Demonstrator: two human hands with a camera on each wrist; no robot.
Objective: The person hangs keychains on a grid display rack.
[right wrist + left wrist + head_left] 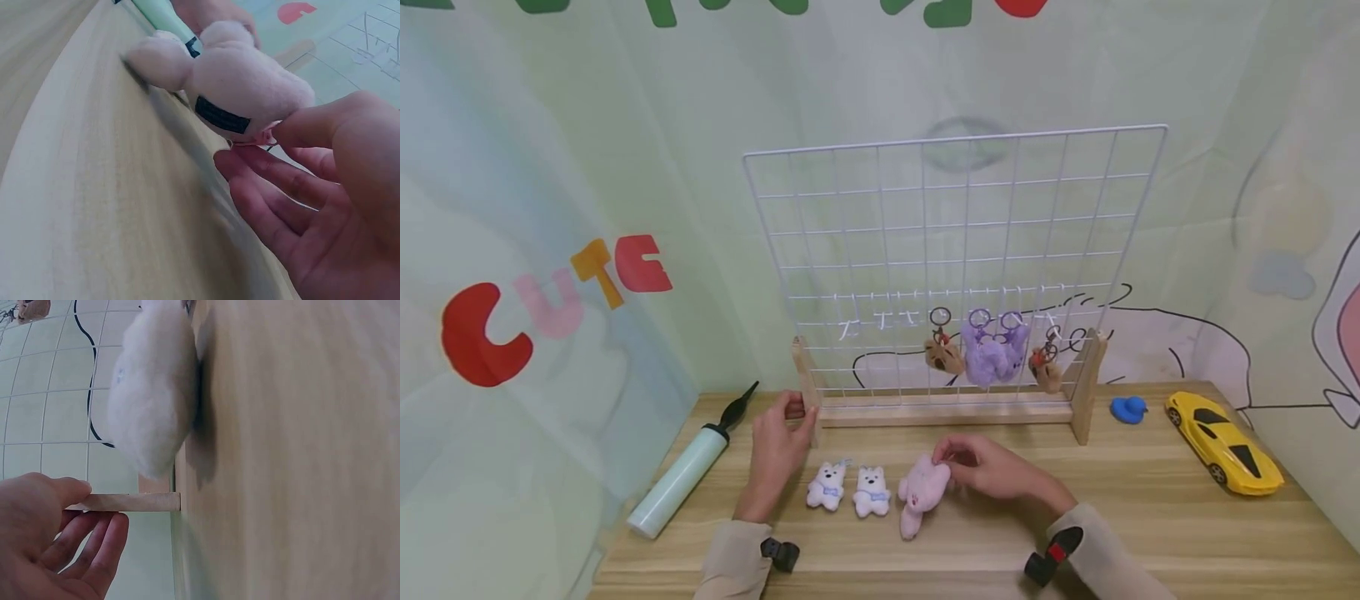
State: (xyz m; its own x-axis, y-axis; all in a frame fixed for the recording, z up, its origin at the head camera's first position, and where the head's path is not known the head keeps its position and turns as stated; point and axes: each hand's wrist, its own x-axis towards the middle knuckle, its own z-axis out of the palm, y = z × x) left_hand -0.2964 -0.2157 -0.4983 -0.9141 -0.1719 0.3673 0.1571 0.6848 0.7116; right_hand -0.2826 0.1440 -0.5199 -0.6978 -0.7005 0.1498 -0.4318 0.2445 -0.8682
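My left hand (780, 437) grips the left upright of a wooden stand (940, 414), which bears a white wire grid (880, 225). In the left wrist view, the thumb lies on one side of the wooden upright (134, 502) and the fingers on the other. With thumb and fingers, my right hand (992, 468) pinches one end of a pink plush keychain (922, 487). A dark label shows on the plush toy (244, 84) in the right wrist view. Between the hands lie two white plush bears with blue bows, one left (827, 487) and one right (871, 492).
Brown plush keychains (944, 356) and purple ones (992, 354) hang low on the grid, beside several white hooks (883, 318). A pale green hand pump (681, 479) lies at left. At right are a blue rubber duck (1128, 409) and a yellow toy car (1223, 446).
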